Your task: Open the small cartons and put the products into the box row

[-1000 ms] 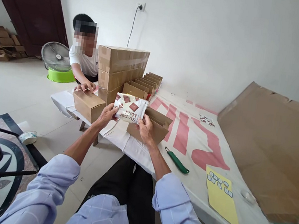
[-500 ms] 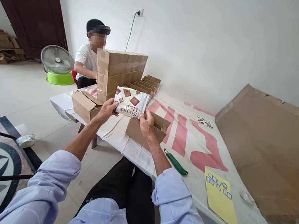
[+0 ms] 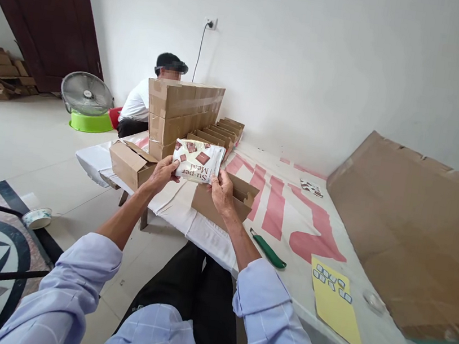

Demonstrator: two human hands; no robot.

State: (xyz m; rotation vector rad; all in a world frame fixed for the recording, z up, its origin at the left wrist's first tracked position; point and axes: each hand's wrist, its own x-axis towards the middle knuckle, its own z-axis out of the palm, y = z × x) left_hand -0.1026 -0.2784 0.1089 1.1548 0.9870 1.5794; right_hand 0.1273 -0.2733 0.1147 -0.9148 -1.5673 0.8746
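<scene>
A white and brown food pouch [image 3: 197,162], its lettering upside down to me, is held up above the table's near edge. My left hand [image 3: 164,174] grips its left side, thumb on the front. On its right lower corner my right hand [image 3: 222,191] is closed as well. Below and behind my right hand stands an open cardboard box [image 3: 211,206], partly covered by that hand. Another small carton [image 3: 130,164] with raised flaps sits to the left of my left hand.
Taped cartons [image 3: 171,101] are stacked behind the pouch, beside a row of open boxes [image 3: 218,133]. A green utility knife [image 3: 269,250] and a yellow sticker sheet [image 3: 335,301] lie at right. A large cardboard sheet [image 3: 413,232] leans there. A co-worker [image 3: 137,102] sits behind the stack.
The pouch and both hands have dropped slightly, with the pouch still in both. The co-worker has leaned down and to the right behind the stacked cartons.
</scene>
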